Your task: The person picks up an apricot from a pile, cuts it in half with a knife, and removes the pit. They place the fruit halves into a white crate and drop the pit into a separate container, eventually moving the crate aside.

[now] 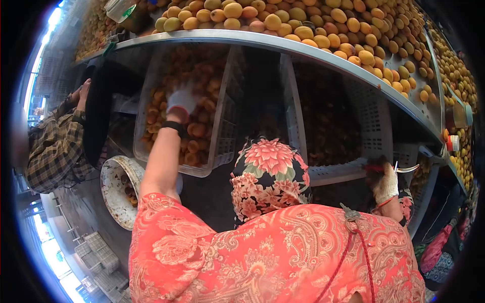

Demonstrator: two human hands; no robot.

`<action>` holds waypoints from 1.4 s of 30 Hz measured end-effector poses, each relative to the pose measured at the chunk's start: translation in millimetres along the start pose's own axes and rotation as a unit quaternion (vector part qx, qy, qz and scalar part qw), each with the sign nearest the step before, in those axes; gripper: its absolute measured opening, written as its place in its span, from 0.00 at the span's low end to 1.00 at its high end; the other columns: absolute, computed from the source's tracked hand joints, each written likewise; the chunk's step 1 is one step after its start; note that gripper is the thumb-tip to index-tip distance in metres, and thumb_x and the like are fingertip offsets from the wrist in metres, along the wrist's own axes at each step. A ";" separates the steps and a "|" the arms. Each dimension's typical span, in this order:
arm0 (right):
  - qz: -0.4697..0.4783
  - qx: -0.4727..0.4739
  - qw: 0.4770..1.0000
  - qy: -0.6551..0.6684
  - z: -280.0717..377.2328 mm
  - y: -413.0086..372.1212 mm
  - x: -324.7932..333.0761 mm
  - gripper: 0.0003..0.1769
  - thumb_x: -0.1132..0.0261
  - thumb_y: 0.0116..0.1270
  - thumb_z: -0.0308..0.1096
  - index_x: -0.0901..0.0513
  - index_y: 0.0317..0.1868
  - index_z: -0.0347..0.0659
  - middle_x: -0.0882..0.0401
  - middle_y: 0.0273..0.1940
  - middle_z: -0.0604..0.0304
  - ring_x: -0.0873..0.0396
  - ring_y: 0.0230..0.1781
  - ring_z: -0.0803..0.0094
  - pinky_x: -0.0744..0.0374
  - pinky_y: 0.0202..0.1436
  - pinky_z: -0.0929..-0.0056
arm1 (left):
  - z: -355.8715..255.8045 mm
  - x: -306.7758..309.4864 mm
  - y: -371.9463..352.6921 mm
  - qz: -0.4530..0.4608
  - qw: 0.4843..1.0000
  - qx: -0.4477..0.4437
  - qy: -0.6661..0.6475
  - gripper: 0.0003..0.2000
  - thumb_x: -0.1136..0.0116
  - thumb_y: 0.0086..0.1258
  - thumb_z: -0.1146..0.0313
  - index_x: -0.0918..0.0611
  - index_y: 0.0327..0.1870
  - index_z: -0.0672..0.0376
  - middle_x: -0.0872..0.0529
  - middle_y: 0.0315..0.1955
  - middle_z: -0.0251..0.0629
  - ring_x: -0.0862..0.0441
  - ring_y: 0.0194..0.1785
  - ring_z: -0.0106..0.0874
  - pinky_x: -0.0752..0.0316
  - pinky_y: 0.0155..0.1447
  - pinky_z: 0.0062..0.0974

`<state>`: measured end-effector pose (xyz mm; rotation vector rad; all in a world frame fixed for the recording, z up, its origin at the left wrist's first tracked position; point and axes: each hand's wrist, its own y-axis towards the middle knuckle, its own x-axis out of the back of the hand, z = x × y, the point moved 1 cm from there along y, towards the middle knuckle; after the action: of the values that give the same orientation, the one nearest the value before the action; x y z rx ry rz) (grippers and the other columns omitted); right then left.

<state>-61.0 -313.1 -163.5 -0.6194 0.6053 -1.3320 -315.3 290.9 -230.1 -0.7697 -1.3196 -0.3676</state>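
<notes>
My left hand [181, 103], in a white glove, is over the left plastic crate [222, 106], touching or just above the apricots [199, 129] inside. Many of these look cut or pitted. Motion smears its fingers, so their grip cannot be made out. Gloved as well, my right hand [386, 186] is closed around red-handled pruning shears [405, 169] beside the right crate [328, 177]. The metal tips point to the right, away from the crate. Dark pieces of fruit [326, 116] lie in that crate, in shadow.
A metal-edged table [242, 35] heaped with whole apricots [303, 33] spans above both crates. A white bucket [112, 189] stands left of my arm. Another person [58, 146] sits at far left. Jars [461, 115] stand at the table's right side.
</notes>
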 end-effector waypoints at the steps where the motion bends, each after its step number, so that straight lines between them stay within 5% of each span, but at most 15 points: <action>1: -0.002 0.000 1.000 -0.004 -0.9 -1.1 -1.8 0.18 0.35 0.70 0.48 0.22 0.52 0.46 0.14 0.42 0.56 0.16 0.32 0.63 0.22 0.25 0.66 | 22.1 -3.1 1.0 -0.013 0.999 0.032 0.035 0.35 0.49 0.71 0.46 0.40 0.79 0.42 0.40 0.78 0.44 0.44 0.79 0.54 0.45 0.76 0.58; 4: -0.007 -0.015 1.000 -0.003 3.3 13.4 11.7 0.18 0.35 0.70 0.47 0.22 0.53 0.46 0.14 0.42 0.55 0.16 0.32 0.62 0.22 0.26 0.65 | 70.4 -17.2 -2.4 -0.012 0.989 0.084 0.118 0.34 0.53 0.72 0.44 0.38 0.78 0.43 0.41 0.79 0.41 0.44 0.79 0.54 0.45 0.75 0.61; 7: -0.018 0.013 0.999 0.039 -0.4 23.1 5.2 0.15 0.33 0.68 0.47 0.21 0.46 0.46 0.16 0.41 0.55 0.17 0.35 0.59 0.26 0.25 0.64 | 87.8 -4.5 -15.1 0.047 0.978 0.180 0.096 0.36 0.51 0.72 0.44 0.42 0.80 0.42 0.42 0.78 0.43 0.46 0.79 0.54 0.41 0.77 0.50; 9: 0.005 0.031 0.997 0.065 0.0 25.6 3.2 0.16 0.34 0.69 0.47 0.22 0.46 0.45 0.16 0.43 0.54 0.18 0.35 0.60 0.25 0.26 0.64 | 103.1 -19.1 -29.5 -0.025 0.963 0.265 -0.040 0.35 0.53 0.73 0.43 0.43 0.80 0.41 0.45 0.79 0.46 0.46 0.79 0.54 0.41 0.77 0.47; 10: 0.005 0.031 0.997 0.065 3.4 20.1 0.2 0.16 0.34 0.69 0.47 0.22 0.46 0.45 0.16 0.43 0.54 0.18 0.35 0.60 0.25 0.26 0.64 | 150.4 -75.9 -17.0 -0.079 0.968 0.213 -0.106 0.36 0.54 0.74 0.41 0.44 0.80 0.41 0.45 0.78 0.54 0.42 0.77 0.57 0.38 0.76 0.45; 13: 0.029 0.005 0.999 0.015 11.0 4.8 -5.2 0.16 0.34 0.70 0.47 0.22 0.47 0.44 0.16 0.44 0.53 0.19 0.34 0.61 0.25 0.26 0.64 | 90.4 -49.1 -73.9 -0.106 0.950 0.270 -0.117 0.35 0.56 0.75 0.41 0.44 0.80 0.41 0.46 0.77 0.61 0.39 0.75 0.60 0.36 0.74 0.43; 14: 0.035 0.000 0.999 0.009 8.8 7.5 -0.5 0.17 0.35 0.71 0.47 0.23 0.50 0.45 0.16 0.43 0.54 0.18 0.33 0.61 0.24 0.26 0.65 | 77.0 -46.8 -87.5 -0.114 0.941 0.257 -0.186 0.36 0.52 0.74 0.44 0.45 0.81 0.43 0.43 0.75 0.64 0.41 0.74 0.63 0.40 0.75 0.49; 15: 0.041 -0.005 0.999 0.005 6.6 8.5 1.5 0.18 0.36 0.71 0.47 0.23 0.53 0.47 0.15 0.42 0.55 0.18 0.32 0.62 0.24 0.27 0.65 | 77.3 -65.0 -91.2 -0.111 0.954 0.263 -0.096 0.35 0.50 0.73 0.46 0.43 0.80 0.40 0.42 0.75 0.60 0.42 0.75 0.61 0.41 0.75 0.53; 17: 0.040 -0.006 0.999 0.019 4.6 6.8 -0.4 0.18 0.36 0.71 0.48 0.23 0.53 0.47 0.16 0.42 0.56 0.18 0.32 0.62 0.24 0.26 0.66 | 82.1 -98.4 -104.6 -0.019 0.989 0.038 0.141 0.35 0.48 0.71 0.47 0.41 0.79 0.37 0.43 0.77 0.55 0.43 0.75 0.60 0.42 0.75 0.56; 19: 0.036 -0.003 0.999 0.036 3.2 2.4 -3.8 0.18 0.36 0.71 0.48 0.23 0.53 0.47 0.16 0.42 0.56 0.18 0.31 0.62 0.24 0.25 0.67 | 3.1 -53.2 -153.4 -0.083 0.981 0.165 -0.064 0.34 0.46 0.69 0.48 0.37 0.78 0.35 0.43 0.78 0.48 0.44 0.75 0.60 0.41 0.74 0.57; 23: 0.030 0.014 0.999 0.035 5.4 -9.6 -11.9 0.17 0.34 0.70 0.48 0.23 0.49 0.45 0.17 0.39 0.56 0.19 0.29 0.63 0.23 0.25 0.66 | -13.6 -43.8 -186.1 -0.168 0.964 0.090 -0.184 0.33 0.40 0.64 0.51 0.29 0.73 0.40 0.41 0.76 0.48 0.40 0.71 0.62 0.37 0.72 0.58; 28: 0.041 0.022 0.998 0.033 11.1 -11.7 -0.8 0.16 0.33 0.70 0.49 0.21 0.42 0.45 0.18 0.36 0.57 0.20 0.26 0.65 0.22 0.25 0.66 | -43.4 -54.1 -207.7 -0.188 0.981 -0.014 -0.041 0.25 0.38 0.61 0.58 0.20 0.62 0.47 0.30 0.70 0.37 0.36 0.70 0.52 0.40 0.72 0.56; 34: 0.085 0.016 0.994 0.073 13.4 -25.2 0.3 0.15 0.34 0.71 0.49 0.21 0.37 0.47 0.18 0.35 0.58 0.21 0.25 0.68 0.24 0.24 0.68 | -68.3 -18.7 -228.2 -0.335 0.935 -0.048 -0.105 0.20 0.37 0.58 0.61 0.17 0.52 0.56 0.21 0.59 0.44 0.27 0.59 0.50 0.32 0.64 0.48; 37: 0.071 0.026 0.994 0.075 16.9 -41.6 -5.2 0.15 0.35 0.72 0.49 0.21 0.36 0.47 0.16 0.36 0.57 0.21 0.24 0.69 0.24 0.23 0.70 | -83.0 -27.1 -227.8 -0.209 0.966 -0.010 -0.149 0.19 0.36 0.60 0.60 0.17 0.51 0.57 0.17 0.48 0.45 0.22 0.53 0.46 0.26 0.55 0.45; 42: 0.092 0.041 0.994 0.050 19.2 -53.7 6.1 0.16 0.35 0.72 0.50 0.20 0.35 0.46 0.15 0.38 0.56 0.21 0.23 0.70 0.24 0.23 0.71 | -46.5 -41.9 -234.2 -0.130 0.986 -0.018 -0.101 0.16 0.34 0.58 0.55 0.15 0.41 0.56 0.15 0.38 0.44 0.20 0.50 0.46 0.27 0.55 0.43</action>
<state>-83.3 -324.9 -112.0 -0.4213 0.6696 -1.2138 -442.9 86.4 -203.9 -0.6779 -1.6156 -0.5330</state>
